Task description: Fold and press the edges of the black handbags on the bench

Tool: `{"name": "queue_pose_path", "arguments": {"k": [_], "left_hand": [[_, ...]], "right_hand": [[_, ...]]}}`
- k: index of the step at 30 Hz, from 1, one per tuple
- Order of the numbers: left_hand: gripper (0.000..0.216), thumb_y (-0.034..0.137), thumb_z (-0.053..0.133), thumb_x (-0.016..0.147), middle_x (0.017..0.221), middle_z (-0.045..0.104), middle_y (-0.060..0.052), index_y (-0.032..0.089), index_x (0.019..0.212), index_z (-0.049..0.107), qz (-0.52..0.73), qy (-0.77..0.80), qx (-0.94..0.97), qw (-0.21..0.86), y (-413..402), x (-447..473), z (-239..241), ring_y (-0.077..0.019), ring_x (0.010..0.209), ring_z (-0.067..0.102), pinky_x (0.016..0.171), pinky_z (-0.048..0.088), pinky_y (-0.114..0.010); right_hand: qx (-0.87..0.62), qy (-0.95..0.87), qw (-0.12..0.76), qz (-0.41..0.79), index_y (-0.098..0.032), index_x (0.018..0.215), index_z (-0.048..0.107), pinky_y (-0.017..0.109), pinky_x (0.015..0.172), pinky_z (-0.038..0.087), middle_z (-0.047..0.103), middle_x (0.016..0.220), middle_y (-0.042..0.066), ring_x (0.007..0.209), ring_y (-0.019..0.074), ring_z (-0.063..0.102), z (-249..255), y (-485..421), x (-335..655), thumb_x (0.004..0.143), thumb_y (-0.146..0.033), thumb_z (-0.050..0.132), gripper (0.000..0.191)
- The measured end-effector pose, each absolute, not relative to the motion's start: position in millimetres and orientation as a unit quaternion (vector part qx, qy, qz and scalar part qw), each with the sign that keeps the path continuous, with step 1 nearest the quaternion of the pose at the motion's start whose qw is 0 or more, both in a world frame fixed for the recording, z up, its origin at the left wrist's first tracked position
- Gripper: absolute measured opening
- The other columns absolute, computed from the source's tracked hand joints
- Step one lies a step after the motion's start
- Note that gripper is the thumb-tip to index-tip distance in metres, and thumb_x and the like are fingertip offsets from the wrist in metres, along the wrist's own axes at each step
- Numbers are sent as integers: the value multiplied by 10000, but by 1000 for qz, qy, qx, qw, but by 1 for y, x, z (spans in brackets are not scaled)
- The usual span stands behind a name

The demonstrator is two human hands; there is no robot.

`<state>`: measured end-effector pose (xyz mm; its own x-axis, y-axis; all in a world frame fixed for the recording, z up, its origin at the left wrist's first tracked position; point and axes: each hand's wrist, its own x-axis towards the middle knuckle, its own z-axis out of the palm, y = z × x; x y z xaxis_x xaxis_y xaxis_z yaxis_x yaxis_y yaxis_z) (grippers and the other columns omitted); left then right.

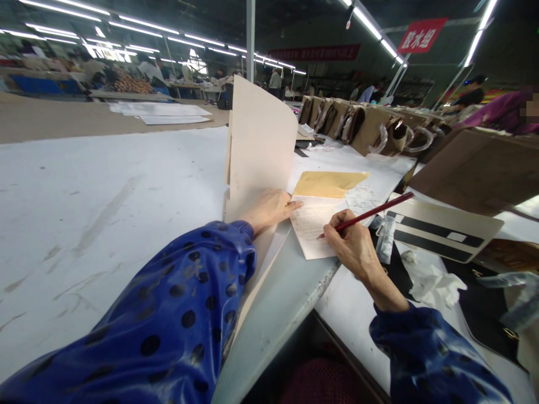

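Note:
A small notepad (314, 224) with handwritten lines lies on the grey-blue table edge, its yellow cover (330, 184) folded back at the top. My left hand (272, 207) is at the pad's left side, with fingertips holding its edge; the other fingers are partly hidden. Between the thumb and fingers of my right hand (351, 241) is a dark red pencil (379, 210). Its point touches the written page or hovers just over it. Directly behind my left hand, a large cream sheet (261, 140) stands upright and curves at its top corner.
White sheeting (105, 196) with scuff marks covers the table on the left. Brown bags (374, 129) with wrapped handles stand in a row at the back right. Nearer are a striped panel (446, 230), crumpled tissue (435, 283) and black pieces. A person in purple (497, 109) is at the right.

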<state>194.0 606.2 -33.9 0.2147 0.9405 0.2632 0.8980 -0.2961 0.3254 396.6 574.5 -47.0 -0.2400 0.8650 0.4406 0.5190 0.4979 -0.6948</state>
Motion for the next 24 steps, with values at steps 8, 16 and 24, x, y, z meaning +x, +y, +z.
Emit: {"name": "queue_pose_path", "arguments": {"k": [8, 16, 24], "left_hand": [[486, 459, 442, 948, 826, 739, -133, 114, 793, 746, 207, 591, 778, 49, 606, 194, -34, -212, 710, 647, 665, 433, -286], [500, 462, 435, 952, 835, 741, -140, 98, 797, 741, 207, 592, 777, 44, 606, 194, -34, -209, 707, 648, 655, 436, -288], [487, 459, 439, 953, 825, 740, -124, 107, 791, 735, 204, 593, 778, 47, 605, 194, -33, -188, 680, 633, 649, 438, -281]], "right_hand": [[-456, -752, 425, 214, -235, 728, 435, 260, 468, 336, 515, 551, -50, 480, 133, 482, -47, 573, 396, 765, -255, 553, 126], [-452, -720, 474, 229, -243, 767, 429, 274, 518, 421, 520, 596, -44, 546, 158, 557, -59, 583, 402, 790, -293, 540, 125], [-454, -725, 473, 212, -243, 739, 437, 269, 495, 396, 498, 590, -45, 508, 141, 502, -56, 577, 398, 772, -287, 553, 128]]}}
